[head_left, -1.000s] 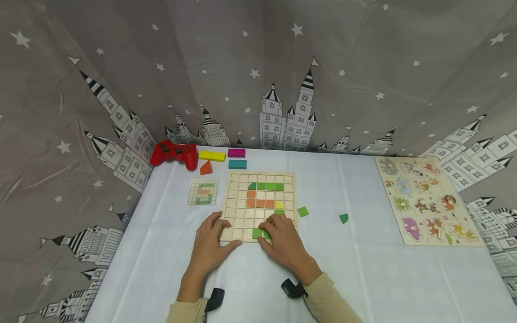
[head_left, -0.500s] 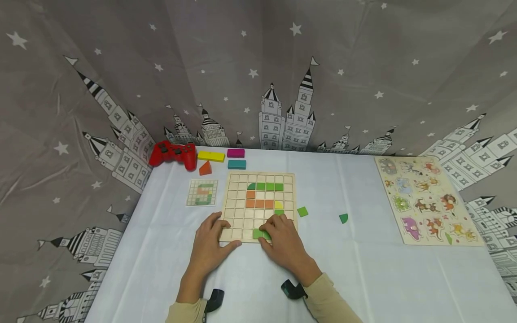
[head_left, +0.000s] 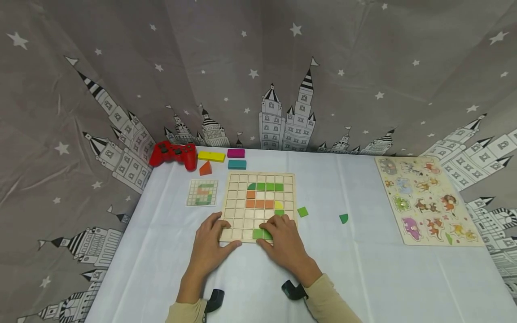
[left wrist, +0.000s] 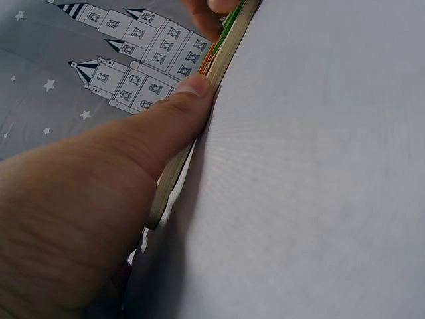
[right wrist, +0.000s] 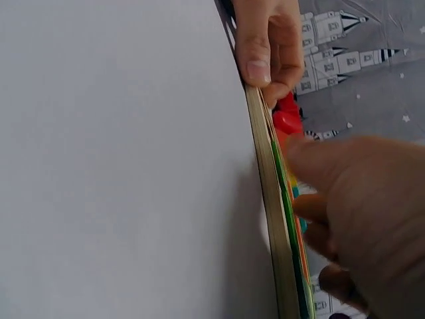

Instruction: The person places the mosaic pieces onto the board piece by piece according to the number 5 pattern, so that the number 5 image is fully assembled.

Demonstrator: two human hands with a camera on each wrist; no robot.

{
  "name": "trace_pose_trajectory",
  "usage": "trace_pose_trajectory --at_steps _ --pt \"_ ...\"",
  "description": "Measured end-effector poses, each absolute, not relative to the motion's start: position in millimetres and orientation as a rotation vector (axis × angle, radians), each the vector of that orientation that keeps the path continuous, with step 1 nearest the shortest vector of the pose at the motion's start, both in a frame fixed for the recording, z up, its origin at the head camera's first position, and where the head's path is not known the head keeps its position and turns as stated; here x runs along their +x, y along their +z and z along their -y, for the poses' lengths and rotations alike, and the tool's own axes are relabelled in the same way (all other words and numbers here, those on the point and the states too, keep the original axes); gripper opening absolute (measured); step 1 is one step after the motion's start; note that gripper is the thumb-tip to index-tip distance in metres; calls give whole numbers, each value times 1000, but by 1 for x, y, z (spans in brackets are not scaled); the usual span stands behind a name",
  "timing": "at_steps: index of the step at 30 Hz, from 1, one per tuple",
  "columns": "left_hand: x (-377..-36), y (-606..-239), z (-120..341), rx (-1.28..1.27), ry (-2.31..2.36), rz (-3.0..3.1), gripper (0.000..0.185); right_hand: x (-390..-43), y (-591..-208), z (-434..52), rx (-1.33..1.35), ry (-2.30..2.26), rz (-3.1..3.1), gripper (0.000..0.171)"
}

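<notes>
In the head view a wooden grid board (head_left: 238, 215) lies flat on the table. Its front left corner is held between the thumb and fingers of my left hand (head_left: 210, 244); the left wrist view shows that thumb (left wrist: 192, 86) against the front edge. Over the board's front right part lies my right hand (head_left: 286, 244), thumb and forefinger spread around two green square tiles (head_left: 257, 233) in the front row. Contact with them is unclear. Farther up the board are green squares (head_left: 270, 186), orange squares (head_left: 260, 203) and a yellow piece (head_left: 279, 205). The right hand hides some cells.
A patterned card (head_left: 202, 193) lies left of the board. A loose green square (head_left: 303, 211) and a dark green quarter-round piece (head_left: 343, 218) lie right. Behind are a red game controller (head_left: 174, 154) and coloured blocks (head_left: 237, 164). An animal puzzle (head_left: 428, 202) is far right.
The front green tile has shifted slightly right, against its neighbour. My right thumb and forefinger have spread a little around the tiles. The left hand stays at the board's corner.
</notes>
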State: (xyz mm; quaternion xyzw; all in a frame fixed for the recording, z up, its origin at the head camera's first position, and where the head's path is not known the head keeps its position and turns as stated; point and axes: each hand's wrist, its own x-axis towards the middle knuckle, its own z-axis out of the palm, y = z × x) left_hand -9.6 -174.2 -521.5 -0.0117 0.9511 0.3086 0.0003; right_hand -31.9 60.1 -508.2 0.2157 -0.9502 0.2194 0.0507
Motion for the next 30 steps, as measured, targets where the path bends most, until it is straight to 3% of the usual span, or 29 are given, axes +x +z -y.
trace_pose_trajectory --at_steps 6,17,21,24,30 --pt "-11 -522 173 -48 973 -2988 55 -44 -511 -92 570 847 2870 40" --pt "-9 -521 173 -54 981 -2997 54 -58 -511 -213 103 945 2807 33" --pt "-9 -520 173 -52 981 -2995 54 -56 -509 -247 -8 965 2870 42" --pt "-10 -521 172 -55 980 -2998 54 -55 -510 -259 -34 953 2949 45" --pt "-10 -521 172 -47 976 -3009 54 -55 -517 -257 -68 892 2959 36"
